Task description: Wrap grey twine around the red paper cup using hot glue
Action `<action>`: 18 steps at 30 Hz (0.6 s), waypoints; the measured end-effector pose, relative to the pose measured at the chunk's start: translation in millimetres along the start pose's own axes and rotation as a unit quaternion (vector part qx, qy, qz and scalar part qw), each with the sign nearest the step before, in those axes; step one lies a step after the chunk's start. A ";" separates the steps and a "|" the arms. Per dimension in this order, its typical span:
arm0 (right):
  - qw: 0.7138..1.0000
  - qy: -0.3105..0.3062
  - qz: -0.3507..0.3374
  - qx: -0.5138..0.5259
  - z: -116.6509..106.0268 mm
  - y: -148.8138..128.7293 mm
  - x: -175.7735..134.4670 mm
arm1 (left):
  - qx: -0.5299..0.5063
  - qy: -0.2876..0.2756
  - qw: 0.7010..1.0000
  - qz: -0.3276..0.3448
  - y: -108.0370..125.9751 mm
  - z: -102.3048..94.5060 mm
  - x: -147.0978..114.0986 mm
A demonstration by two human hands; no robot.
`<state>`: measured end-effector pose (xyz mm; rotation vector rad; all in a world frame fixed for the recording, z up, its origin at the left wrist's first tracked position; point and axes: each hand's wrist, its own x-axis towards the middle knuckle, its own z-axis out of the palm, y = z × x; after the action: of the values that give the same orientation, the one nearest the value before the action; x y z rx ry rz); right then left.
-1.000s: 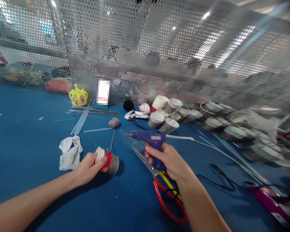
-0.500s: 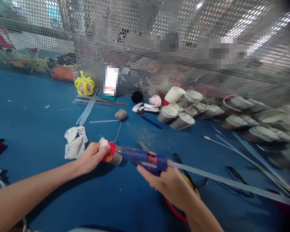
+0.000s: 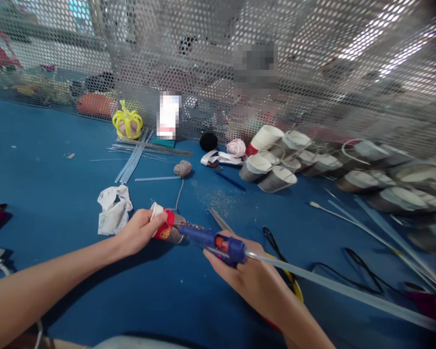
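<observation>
A red and white paper cup (image 3: 163, 231), partly wound with grey yarn, lies tilted on its side with my left hand (image 3: 137, 231) closed around its rim end. In my right hand (image 3: 245, 276) is a blue glue gun (image 3: 207, 238), its nozzle at the cup's side where red meets grey; whether it touches I cannot tell. A long translucent glue stick (image 3: 330, 281) sticks out of the gun's back. From the cup, a strand runs up to a small ball of grey yarn (image 3: 182, 168). Scissors (image 3: 221, 220) lie partly hidden under my right hand.
Yarn-wrapped cups (image 3: 278, 179) stand in rows at the right. Glue sticks (image 3: 132, 160), a yellow crown-like piece (image 3: 127, 123), a phone (image 3: 168, 115) and a black ball (image 3: 208, 142) lie along the perforated metal screen (image 3: 203, 72). Crumpled white plastic (image 3: 113, 213) is left of the cup.
The glue gun has tilted and shifted slightly left and down at its rear, with its nozzle still by the cup. My left hand keeps its hold on the cup.
</observation>
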<state>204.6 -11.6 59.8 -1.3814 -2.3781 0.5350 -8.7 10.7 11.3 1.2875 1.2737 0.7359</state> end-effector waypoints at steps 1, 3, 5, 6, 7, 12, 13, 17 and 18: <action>1.000 -0.004 -0.001 -0.005 -1.0 -0.9 -0.2 | -0.004 -0.004 1.000 0.002 0.8 0.0 -0.2; 1.000 -0.014 -0.002 -0.013 -3.3 -3.2 -0.3 | -0.014 -0.014 1.000 0.008 2.0 0.0 -0.7; 1.000 -0.023 -0.001 -0.019 -5.3 -5.4 -0.1 | -0.013 -0.019 1.000 0.013 2.0 0.2 -0.9; 0.999 -0.025 -0.003 -0.022 -6.0 -6.3 0.0 | -0.006 -0.017 1.000 0.014 1.7 0.4 -0.9; 0.999 -0.024 -0.004 -0.026 -6.5 -7.1 0.1 | 0.004 -0.011 1.000 0.014 1.2 0.5 -0.8; 0.999 -0.022 -0.002 -0.050 -6.8 -7.8 -1.1 | 0.025 -0.009 1.000 0.016 1.2 0.4 -0.7; 0.998 -0.023 -0.004 -0.052 -6.8 -7.5 -1.6 | 0.024 -0.014 0.999 0.018 1.7 0.3 -0.9; 0.998 -0.033 -0.011 -0.050 -6.7 -6.3 -3.7 | 0.033 -0.015 0.999 0.024 3.0 0.1 -1.9; 0.998 -0.033 -0.011 -0.050 -6.8 -6.3 -4.1 | 0.036 -0.015 0.999 0.026 3.0 0.1 -2.1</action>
<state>204.9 -17.0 68.2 -1.3976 -2.5024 0.4682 -8.4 9.3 14.7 1.3882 1.2572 0.7108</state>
